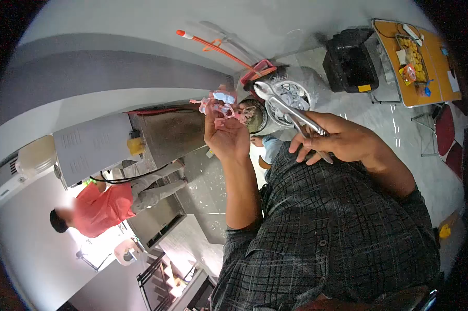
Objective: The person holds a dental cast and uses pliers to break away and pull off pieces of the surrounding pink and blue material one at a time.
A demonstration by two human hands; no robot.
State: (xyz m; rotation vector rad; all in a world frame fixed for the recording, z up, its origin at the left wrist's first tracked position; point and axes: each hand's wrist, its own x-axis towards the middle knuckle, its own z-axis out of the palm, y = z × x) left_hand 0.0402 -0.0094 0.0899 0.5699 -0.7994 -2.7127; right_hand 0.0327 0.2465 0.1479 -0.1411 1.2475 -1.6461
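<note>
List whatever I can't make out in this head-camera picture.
All in the head view:
- Pink and pale-blue pieces over the left hand: too blurred to identify.
- Metal tool: its grip is partly covered by the right hand.
- Black bin: its bottom is lost in darkness.
- Red-and-yellow packet: print too small to read.

Wide fisheye view, bending the walls and fading to speckled black at the edges. Light is moderate and cool, glaring white at lower left, with streaks reflecting off the floor [348, 111] and a blurred patch nearby.
</note>
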